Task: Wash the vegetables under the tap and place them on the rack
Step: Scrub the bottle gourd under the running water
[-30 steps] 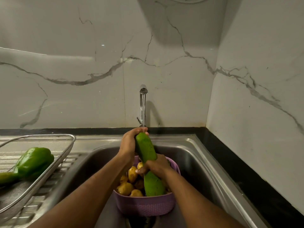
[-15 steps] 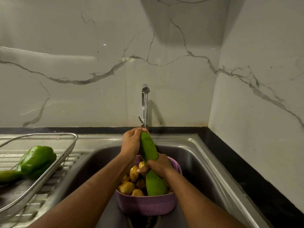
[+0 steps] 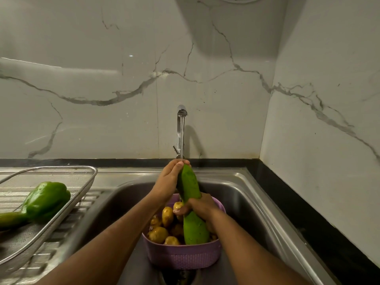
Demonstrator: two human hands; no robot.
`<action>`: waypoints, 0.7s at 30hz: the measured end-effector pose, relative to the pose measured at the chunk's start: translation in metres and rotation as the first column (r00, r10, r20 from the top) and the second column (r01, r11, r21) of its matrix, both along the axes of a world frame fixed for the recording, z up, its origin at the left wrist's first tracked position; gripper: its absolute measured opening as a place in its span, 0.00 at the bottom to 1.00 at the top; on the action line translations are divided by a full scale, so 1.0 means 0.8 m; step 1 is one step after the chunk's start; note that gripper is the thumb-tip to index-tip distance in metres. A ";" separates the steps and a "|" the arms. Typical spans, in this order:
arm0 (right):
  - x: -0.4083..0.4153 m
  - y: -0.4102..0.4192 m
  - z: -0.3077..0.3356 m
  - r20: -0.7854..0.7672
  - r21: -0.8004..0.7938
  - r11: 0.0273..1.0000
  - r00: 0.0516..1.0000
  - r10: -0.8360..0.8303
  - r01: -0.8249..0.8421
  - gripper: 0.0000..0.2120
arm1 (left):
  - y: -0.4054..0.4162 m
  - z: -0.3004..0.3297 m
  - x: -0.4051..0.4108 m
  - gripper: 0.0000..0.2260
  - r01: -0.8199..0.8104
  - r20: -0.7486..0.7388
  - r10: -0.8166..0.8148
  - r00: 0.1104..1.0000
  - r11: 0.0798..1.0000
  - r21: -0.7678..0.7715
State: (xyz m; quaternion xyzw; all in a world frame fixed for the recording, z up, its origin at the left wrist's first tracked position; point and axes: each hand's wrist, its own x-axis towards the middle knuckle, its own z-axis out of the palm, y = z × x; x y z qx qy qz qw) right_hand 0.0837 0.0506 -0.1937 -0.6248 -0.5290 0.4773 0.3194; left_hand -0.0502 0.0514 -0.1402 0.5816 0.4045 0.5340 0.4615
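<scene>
Left hand (image 3: 167, 180) is wrapped round the upper end of the long green gourd (image 3: 190, 204) under the chrome tap (image 3: 181, 128); right hand (image 3: 200, 206) grips its middle. Stainless steel sink (image 3: 242, 194) fills lower centre, bounded by marble walls. Wire mesh rack (image 3: 61, 171) is seen lower left.

Both forearms were bare to the frame's lower edge, with no sleeve, watch or bracelet in view, and the left hand (image 3: 167, 182) and right hand (image 3: 202, 206) showed no gloves or rings, their fingers wet.
</scene>
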 end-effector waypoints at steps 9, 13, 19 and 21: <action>-0.010 -0.006 0.008 0.124 0.101 0.995 0.992 -0.003 -0.010 0.19 | 0.011 0.006 0.000 0.16 -0.220 0.082 0.223 0.971 0.974 -0.044; -0.008 -0.008 0.013 0.110 0.047 0.999 0.994 0.006 -0.011 0.23 | 0.011 0.002 -0.006 0.17 -0.160 0.111 0.164 0.980 0.986 -0.045; -0.005 -0.003 0.008 0.054 -0.008 1.000 0.999 0.005 -0.005 0.32 | 0.010 -0.007 -0.008 0.14 0.043 0.207 -0.035 0.978 0.998 -0.035; -0.006 -0.007 0.011 0.090 0.014 1.000 0.996 0.010 -0.011 0.28 | 0.010 -0.008 -0.007 0.13 -0.002 0.202 0.009 0.979 0.999 -0.034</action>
